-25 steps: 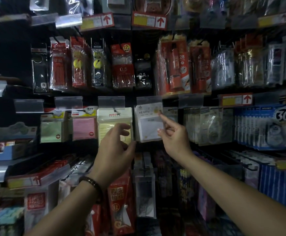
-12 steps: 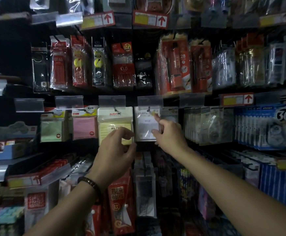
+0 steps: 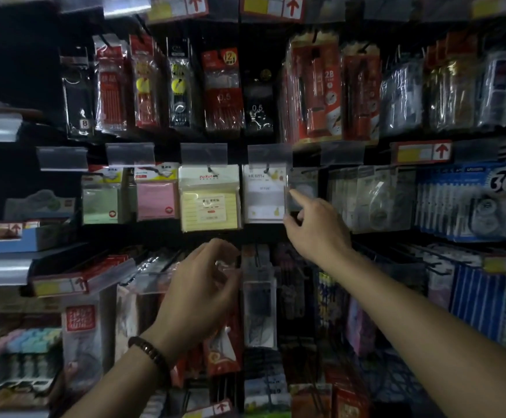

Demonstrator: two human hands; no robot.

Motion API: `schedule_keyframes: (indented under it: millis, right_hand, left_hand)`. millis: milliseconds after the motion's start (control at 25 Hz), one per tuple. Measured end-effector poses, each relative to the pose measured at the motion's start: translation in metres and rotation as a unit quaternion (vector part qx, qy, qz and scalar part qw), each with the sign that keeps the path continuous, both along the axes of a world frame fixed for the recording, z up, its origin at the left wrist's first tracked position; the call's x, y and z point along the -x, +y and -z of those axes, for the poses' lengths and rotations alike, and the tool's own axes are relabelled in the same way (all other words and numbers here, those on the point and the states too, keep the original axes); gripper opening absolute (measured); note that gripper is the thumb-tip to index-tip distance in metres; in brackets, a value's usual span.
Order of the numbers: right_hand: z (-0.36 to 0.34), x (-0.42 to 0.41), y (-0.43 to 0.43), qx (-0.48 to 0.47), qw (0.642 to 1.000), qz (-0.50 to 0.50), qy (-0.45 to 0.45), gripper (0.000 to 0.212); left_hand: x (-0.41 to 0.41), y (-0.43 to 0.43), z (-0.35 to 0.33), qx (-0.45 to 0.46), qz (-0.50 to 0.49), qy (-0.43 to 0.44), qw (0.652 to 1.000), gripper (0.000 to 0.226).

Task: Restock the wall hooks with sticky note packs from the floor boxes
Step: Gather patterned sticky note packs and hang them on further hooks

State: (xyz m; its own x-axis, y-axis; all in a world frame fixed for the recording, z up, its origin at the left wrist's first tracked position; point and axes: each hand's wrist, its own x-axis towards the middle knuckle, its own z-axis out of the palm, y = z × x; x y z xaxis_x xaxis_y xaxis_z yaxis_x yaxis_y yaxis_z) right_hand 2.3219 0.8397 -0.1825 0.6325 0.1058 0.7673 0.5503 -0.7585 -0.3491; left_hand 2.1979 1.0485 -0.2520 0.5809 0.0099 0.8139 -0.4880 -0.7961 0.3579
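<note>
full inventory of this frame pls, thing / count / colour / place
sticky note packs: 4 fronts, green, pink, yellow, white, middle hook row
pencil and lead packs: many, mostly red and black, upper row
correction tape packs: several, blue, middle row right
price tags: several, red arrows, on the rails
bracelet: 1, dark beads, left wrist
left hand: below yellow pack, holds nothing
right hand: at white pack's right edge

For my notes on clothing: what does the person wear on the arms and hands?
Both forearms are bare, no sleeves visible. The left hand has a dark beaded bracelet at the wrist. The right hand shows no glove or bracelet.
</note>
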Motion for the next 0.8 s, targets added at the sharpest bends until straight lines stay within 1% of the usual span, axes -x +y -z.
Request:
schedule_keyframes:
  millis: [80,160,200,240,360,520,640,720,800]
  right_hand:
    - [0.027,0.018,-0.012,-0.032,0.997,-0.058,-0.037,0.053]
    - [0.061,0.036,-0.024,-0.062,0.99,-0.101,-0.07,0.039]
    - [0.08,0.046,-0.029,-0.068,0.988,-0.118,-0.068,0.031]
    - [0.102,0.055,-0.034,-0.059,0.988,-0.139,-0.041,0.024]
    - [0.18,0.073,-0.043,-0.014,0.977,-0.189,0.102,0.011]
    - [0.305,0.069,-0.053,0.006,0.954,-0.183,0.238,0.009]
    - [0.399,0.061,-0.062,0.022,0.916,-0.167,0.364,0.01]
    - [0.459,0.056,-0.067,0.03,0.892,-0.146,0.426,0.016]
    - [0.518,0.052,-0.067,0.042,0.861,-0.124,0.492,0.015]
  left_hand:
    - [0.013,0.001,0.028,0.003,0.011,0.018,1.0,0.017]
    - [0.022,0.0,0.061,0.006,0.016,0.037,0.999,0.016]
    - [0.026,-0.002,0.078,0.006,0.019,0.051,0.998,0.016]
    - [0.029,-0.004,0.1,0.007,0.023,0.07,0.997,0.016]
    - [0.033,-0.009,0.177,-0.002,0.035,0.146,0.989,0.013]
    - [0.033,-0.01,0.275,-0.02,0.049,0.261,0.964,0.007]
    - [0.028,-0.007,0.345,-0.042,0.029,0.337,0.94,0.012]
    - [0.021,-0.004,0.388,-0.048,0.024,0.381,0.923,0.013]
    - [0.016,0.001,0.43,-0.041,0.021,0.431,0.901,0.014]
